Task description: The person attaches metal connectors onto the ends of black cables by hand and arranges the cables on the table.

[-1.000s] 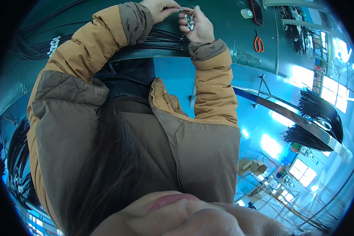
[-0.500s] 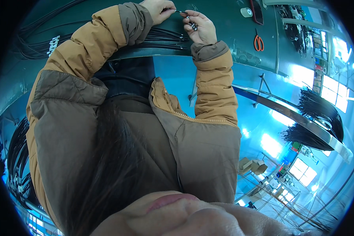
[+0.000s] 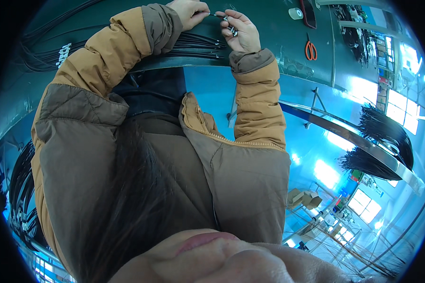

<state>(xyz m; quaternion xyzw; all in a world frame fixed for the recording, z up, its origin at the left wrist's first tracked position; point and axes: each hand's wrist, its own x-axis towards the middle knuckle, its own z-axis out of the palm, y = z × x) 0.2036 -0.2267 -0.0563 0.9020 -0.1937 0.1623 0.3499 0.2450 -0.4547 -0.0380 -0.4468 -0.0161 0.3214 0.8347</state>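
Note:
At the top of the view, above the green table, my left hand (image 3: 190, 13) is closed in a pinch on a thin dark cable (image 3: 213, 14). The cable's end points right, toward my right hand (image 3: 243, 34). Several small shiny metal fittings (image 3: 233, 31) sit within the curled fingers of that hand, and its index finger and thumb are close to the cable end. Whether a fitting touches the cable end is too small to tell. Below my hands lies a bundle of black cables (image 3: 198, 45) on the table, partly hidden by my left sleeve.
Orange-handled scissors (image 3: 310, 50), a white roll (image 3: 295, 13) and a dark red-edged phone-like object (image 3: 309, 14) lie to the right on the green table (image 3: 288, 70). More black cables with white ends (image 3: 63, 55) lie at left. Black cable bundles (image 3: 385, 137) hang on a metal rail at right.
The fingers of my right hand have shifted slightly beside the cable end, and the fittings sit a little differently. My left hand has drawn back slightly to the left.

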